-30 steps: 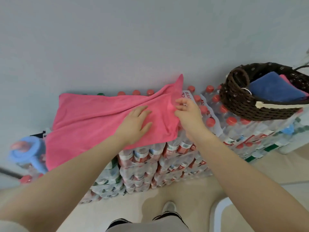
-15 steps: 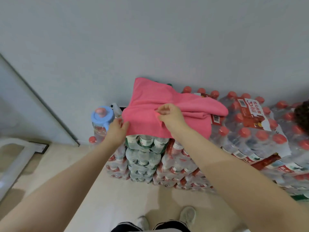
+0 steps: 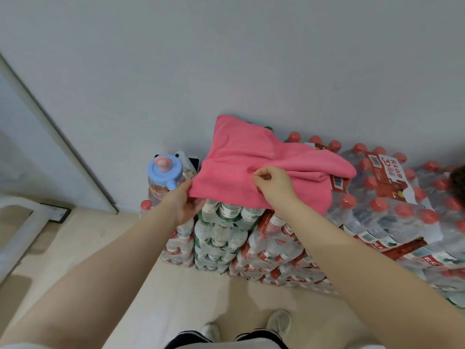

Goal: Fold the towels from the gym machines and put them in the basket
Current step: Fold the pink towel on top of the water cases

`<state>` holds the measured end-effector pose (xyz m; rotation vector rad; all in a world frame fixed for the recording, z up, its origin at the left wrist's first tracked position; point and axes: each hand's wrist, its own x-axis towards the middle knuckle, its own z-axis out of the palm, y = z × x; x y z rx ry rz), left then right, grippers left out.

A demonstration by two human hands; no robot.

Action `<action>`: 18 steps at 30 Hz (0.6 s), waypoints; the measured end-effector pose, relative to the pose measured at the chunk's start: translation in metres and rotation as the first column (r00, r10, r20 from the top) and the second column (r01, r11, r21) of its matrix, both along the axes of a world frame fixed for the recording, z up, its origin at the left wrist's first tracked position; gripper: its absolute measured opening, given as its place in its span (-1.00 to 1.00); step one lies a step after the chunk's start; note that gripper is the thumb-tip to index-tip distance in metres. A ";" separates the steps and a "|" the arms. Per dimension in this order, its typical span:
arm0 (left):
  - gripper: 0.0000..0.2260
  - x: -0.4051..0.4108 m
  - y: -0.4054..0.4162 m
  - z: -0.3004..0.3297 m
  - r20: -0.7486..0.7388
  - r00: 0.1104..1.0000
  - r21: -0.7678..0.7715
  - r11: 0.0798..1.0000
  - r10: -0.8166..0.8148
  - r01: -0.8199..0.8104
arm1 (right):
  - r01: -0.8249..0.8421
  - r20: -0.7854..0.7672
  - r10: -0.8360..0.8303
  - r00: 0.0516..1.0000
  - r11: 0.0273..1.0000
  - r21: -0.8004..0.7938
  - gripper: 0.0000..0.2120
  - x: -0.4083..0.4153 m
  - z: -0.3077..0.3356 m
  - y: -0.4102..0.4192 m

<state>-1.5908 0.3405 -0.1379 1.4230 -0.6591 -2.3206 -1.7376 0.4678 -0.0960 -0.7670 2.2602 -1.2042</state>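
1. I see a pink towel (image 3: 264, 172) lying on top of stacked shrink-wrapped packs of water bottles (image 3: 251, 235), against a grey wall (image 3: 226, 59).
2. Towel is partly folded; its long axis runs left-right, along the wall. 1 corner points up the wall at far left, and a rolled, bunched end points right, over the red-capped bottles (image 3: 377, 202).
3. Near edge of towel hangs just over the front of the stack.
4. Left hand (image 3: 186, 205) is at the towel's near-left corner, thumb on top and fingers under the cloth edge, pinching that corner.
5. Right hand (image 3: 274, 182) is on the towel's middle; fingertips curled, pinching a fold of the cloth between thumb and forefinger.
6. Both forearms reach in from the bottom of the view, bare.
7. A clear jug with a blue lid (image 3: 164, 170) and a pink knob stands just beside the towel's left edge, touching or nearly touching; I cannot tell which.
8. A dark woven thing (image 3: 458, 182) shows at the far right edge, cut off; likely the basket, but I cannot tell.
9. Beige floor (image 3: 125, 248) below, 2 light shoes (image 3: 278, 323) at the bottom centre, a pale door panel (image 3: 32, 147) at left.
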 end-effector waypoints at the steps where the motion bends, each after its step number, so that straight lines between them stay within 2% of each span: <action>1: -0.90 -0.002 0.001 0.003 -0.006 0.997 -0.061 0.995 0.073 -0.073 | 0.026 0.004 -0.026 1.000 0.999 -0.020 -0.90 0.000 0.001 0.000; 3: -0.88 -0.008 0.007 0.015 0.044 0.995 -0.343 0.937 0.092 -0.071 | 0.085 0.031 -0.083 0.996 0.993 -0.087 -0.86 0.001 0.007 0.000; 5: -0.95 -0.016 0.018 0.033 0.143 0.987 -0.678 0.734 0.074 0.044 | 0.118 0.090 -0.104 0.990 0.978 -0.173 -0.82 0.003 0.015 -0.001; 6: -0.93 -0.021 0.025 0.041 0.178 0.982 -0.786 0.609 0.060 0.106 | 0.116 0.114 -0.094 0.989 0.972 -0.206 -0.81 0.005 0.019 -0.001; 8: -0.93 -0.029 0.038 0.053 0.217 0.975 -0.888 0.408 -0.038 0.214 | 0.091 0.149 -0.054 0.987 0.965 -0.247 -0.80 0.011 0.026 -0.002; 10: -0.94 -0.037 0.050 0.057 0.297 0.948 -0.918 0.242 -0.111 0.316 | 0.081 0.193 -0.024 0.981 0.954 -0.290 -0.81 0.015 0.028 -0.001; 11: -0.92 -0.040 0.056 0.057 0.326 0.938 -0.919 0.194 -0.118 0.344 | 0.088 0.211 -0.023 0.977 0.948 -0.305 -0.81 0.016 0.028 0.000; 14: -0.85 -0.045 0.064 0.057 0.324 0.941 -0.918 0.209 -0.094 0.337 | 0.109 0.200 -0.051 0.978 0.950 -0.291 -0.81 0.012 0.029 0.006; 18: -0.83 -0.048 0.068 0.059 0.370 0.926 -0.914 0.152 -0.073 0.377 | 0.070 0.114 -0.043 0.993 0.966 -0.247 -0.78 0.010 0.030 0.013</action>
